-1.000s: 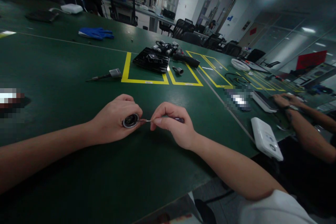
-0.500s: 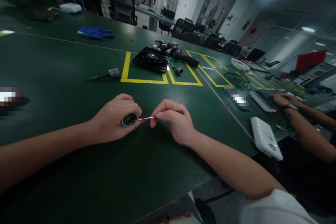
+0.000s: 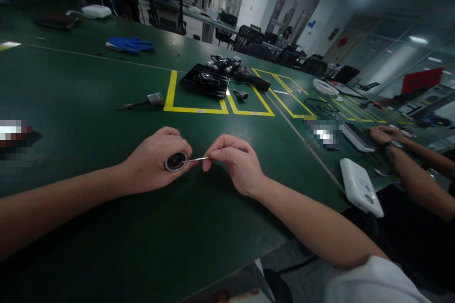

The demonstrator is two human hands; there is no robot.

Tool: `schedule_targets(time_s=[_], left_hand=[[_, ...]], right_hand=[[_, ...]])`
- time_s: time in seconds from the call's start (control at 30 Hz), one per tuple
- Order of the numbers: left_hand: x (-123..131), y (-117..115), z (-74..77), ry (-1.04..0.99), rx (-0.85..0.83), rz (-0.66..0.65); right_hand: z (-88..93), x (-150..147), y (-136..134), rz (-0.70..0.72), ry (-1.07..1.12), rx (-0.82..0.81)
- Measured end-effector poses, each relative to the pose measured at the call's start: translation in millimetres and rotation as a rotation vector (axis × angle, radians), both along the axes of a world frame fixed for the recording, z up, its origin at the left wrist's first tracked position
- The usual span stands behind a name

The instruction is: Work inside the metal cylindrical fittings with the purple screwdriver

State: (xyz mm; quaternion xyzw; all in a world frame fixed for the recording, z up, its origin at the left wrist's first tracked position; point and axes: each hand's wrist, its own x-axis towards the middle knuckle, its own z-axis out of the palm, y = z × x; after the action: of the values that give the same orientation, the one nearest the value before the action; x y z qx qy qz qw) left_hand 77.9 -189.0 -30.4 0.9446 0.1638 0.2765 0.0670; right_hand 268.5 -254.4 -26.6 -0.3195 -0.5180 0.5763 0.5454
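My left hand (image 3: 154, 163) is wrapped round a small round metal part (image 3: 175, 161), its open dark end turned toward my right hand. My right hand (image 3: 234, 163) pinches a thin metal tool (image 3: 196, 159), a small screwdriver or pick. The tool's tip reaches into the face of the round part. Both hands rest on the green table (image 3: 88, 104) near its front edge.
Yellow taped boxes hold a black tray (image 3: 205, 81), several small cylinders (image 3: 223, 63) and a socket bit (image 3: 241, 95). A brush-like tool (image 3: 144, 102) lies to the left, a blue glove (image 3: 130, 44) farther back. A white device (image 3: 360, 187) and another person's arms (image 3: 408, 161) are at right.
My right hand has rolled a little, hiding the tool's dark handle, and the tool's shaft has tilted slightly upward. My left hand and the round part have stayed in place.
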Motion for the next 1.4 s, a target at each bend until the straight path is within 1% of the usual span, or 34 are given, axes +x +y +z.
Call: schedule_targets(time_s=[0.1, 0.17, 0.27, 0.33, 0.4, 0.53, 0.67, 0.77, 0.9, 1.07, 1.2, 1.4], left_hand=[[0.0, 0.5, -1.1, -0.033, 0.007, -0.009], [0.2, 0.9, -2.1, -0.034, -0.003, -0.004], [0.4, 0.3, -2.5, -0.017, -0.009, 0.002], [0.3, -0.8, -1.9, -0.014, -0.004, 0.003], [0.2, -2.0, -1.2, -0.013, -0.002, 0.007], [-0.1, -3.8, -0.1, -0.001, -0.001, -0.014], [0.2, -5.3, 0.8, -0.008, -0.007, -0.015], [0.4, -5.9, 1.2, -0.017, -0.020, -0.017], [0.2, -6.3, 1.6, -0.004, -0.048, 0.002], [-0.4, -5.7, 1.9, -0.015, -0.080, 0.027], [-0.2, -4.8, 1.8, -0.037, -0.080, 0.019], [0.1, -4.7, 1.3, -0.049, -0.078, 0.005]], right_hand=[[5.0, 2.6, -3.9, -0.022, -0.095, 0.090], [10.2, 3.4, -7.9, -0.047, -0.229, 0.186], [17.6, 1.8, -14.2, -0.093, -0.475, 0.379], [20.8, -0.4, -17.4, -0.118, -0.554, 0.444], [22.5, -2.1, -19.4, -0.135, -0.567, 0.437], [22.6, -2.4, -19.3, -0.130, -0.517, 0.296], [17.9, -0.3, -15.8, -0.097, -0.344, 0.161], [12.6, 0.1, -12.6, -0.081, -0.225, 0.107], [7.7, -1.1, -9.4, -0.088, -0.132, 0.056], [5.1, -1.6, -9.1, -0.085, -0.097, 0.059], [5.5, -0.6, -13.0, -0.062, -0.173, 0.122], [7.8, 1.8, -16.5, -0.127, -0.257, 0.240]])
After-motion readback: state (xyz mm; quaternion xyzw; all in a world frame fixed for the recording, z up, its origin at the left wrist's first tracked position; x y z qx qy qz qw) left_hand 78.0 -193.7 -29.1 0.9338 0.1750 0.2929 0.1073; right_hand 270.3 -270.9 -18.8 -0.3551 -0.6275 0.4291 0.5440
